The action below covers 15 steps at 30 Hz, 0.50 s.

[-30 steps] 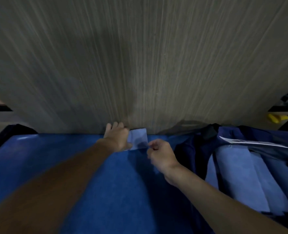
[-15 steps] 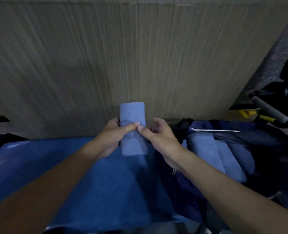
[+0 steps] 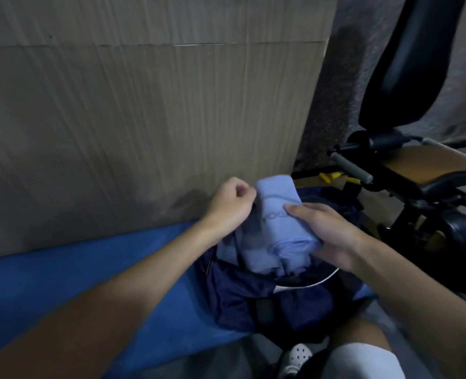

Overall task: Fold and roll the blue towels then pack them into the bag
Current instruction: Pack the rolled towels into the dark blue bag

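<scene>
A dark navy bag (image 3: 242, 302) is lying open at the right end of a blue mat (image 3: 84, 272). Light blue towel rolls are being carried in it, side by side and close together. Two packed rolls (image 3: 249, 255) are being made out in the opening, but blur and shadow are preventing a surer count. A white cord (image 3: 322, 280) is curving along the bag's near rim.

One more rolled towel (image 3: 278, 212) is being gripped by the right hand (image 3: 333, 236). The thumb is being pressed across its top and the fingers are being wrapped beneath it. The roll is being held tilted. Its near end is lying just over the bag's mouth, against or very near the packed rolls. Its far end is being raised toward a cardboard sheet (image 3: 144, 119) standing behind the mat.

The left hand (image 3: 231, 206) is being held just beside the roll's left side, fingers curled tight. Something dark is showing by its fingertips, but whether anything is being pinched cannot be told.

By count, one bag, three towel rolls in all, two hands and one cardboard sheet are being shown. To the right, one black padded seat back (image 3: 417, 64), one grey foam grip (image 3: 350, 168) and two small yellow pieces (image 3: 331, 176) are being seen. One white perforated shoe (image 3: 297, 354) is showing at the bottom edge.
</scene>
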### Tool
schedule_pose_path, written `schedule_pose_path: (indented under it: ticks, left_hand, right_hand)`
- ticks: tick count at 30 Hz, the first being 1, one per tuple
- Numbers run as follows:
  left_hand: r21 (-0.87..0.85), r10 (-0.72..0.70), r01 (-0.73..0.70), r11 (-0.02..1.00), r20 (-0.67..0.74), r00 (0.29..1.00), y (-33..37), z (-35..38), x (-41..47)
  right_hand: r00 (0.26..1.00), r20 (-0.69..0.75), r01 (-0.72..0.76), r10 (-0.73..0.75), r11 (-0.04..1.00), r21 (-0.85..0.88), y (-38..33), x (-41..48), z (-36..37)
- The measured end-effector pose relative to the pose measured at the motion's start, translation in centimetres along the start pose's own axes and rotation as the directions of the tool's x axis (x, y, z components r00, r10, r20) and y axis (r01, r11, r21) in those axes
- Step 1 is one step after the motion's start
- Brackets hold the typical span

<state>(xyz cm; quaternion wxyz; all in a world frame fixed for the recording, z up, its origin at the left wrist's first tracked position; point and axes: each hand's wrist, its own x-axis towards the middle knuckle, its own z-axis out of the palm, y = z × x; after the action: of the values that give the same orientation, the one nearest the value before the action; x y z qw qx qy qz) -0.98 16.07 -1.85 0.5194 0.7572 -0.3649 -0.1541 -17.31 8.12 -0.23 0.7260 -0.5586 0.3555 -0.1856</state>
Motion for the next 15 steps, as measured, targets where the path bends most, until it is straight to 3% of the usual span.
schedule_pose_path:
  ticks: [1, 2, 3, 4, 6, 8, 12, 15]
  left_hand:
    - [0.278, 0.16, -0.147, 0.949, -0.023, 0.987, -0.6, 0.7, 0.7]
    - [0.522, 0.288, -0.274, 0.808, 0.056, 0.956, -1.1, 1.2, 1.3]
    - [0.686, 0.33, -0.358, 0.633, 0.18, 0.927, -1.4, 1.7, 1.9]
    - [0.776, 0.307, -0.406, 0.483, 0.284, 0.908, -1.6, 2.1, 2.5]
    - [0.83, 0.239, -0.434, 0.349, 0.369, 0.898, -1.7, 3.2, 3.2]
    - [0.828, 0.276, -0.431, 0.357, 0.348, 0.896, -1.7, 4.0, 3.8]
    - [0.759, 0.407, -0.404, 0.51, 0.2, 0.891, -1.4, 4.1, 4.9]
    - [0.716, 0.467, -0.418, 0.559, 0.145, 0.873, -0.9, 3.4, 5.3]
  right_hand:
    - [0.999, -0.015, -0.05, 0.049, 0.998, -0.047, 0.1, -0.2, -1.4]
    - [0.995, -0.028, -0.095, 0.093, 0.992, -0.083, 0.3, -0.4, -2.6]
    - [0.991, -0.037, -0.129, 0.125, 0.985, -0.118, 0.6, -0.6, -3.7]
    - [0.988, -0.037, -0.156, 0.152, 0.976, -0.151, 0.9, -0.7, -4.6]
    - [0.979, -0.036, -0.201, 0.198, 0.954, -0.22, 1.4, -0.7, -5.8]
    - [0.976, -0.049, -0.219, 0.214, 0.935, -0.279, 1.8, -0.2, -6.2]
    - [0.975, -0.12, -0.22, 0.189, 0.911, -0.348, 2.5, 2.8, -5.6]
    - [0.976, -0.168, -0.197, 0.139, 0.895, -0.4, 3.1, 5.5, -4.5]
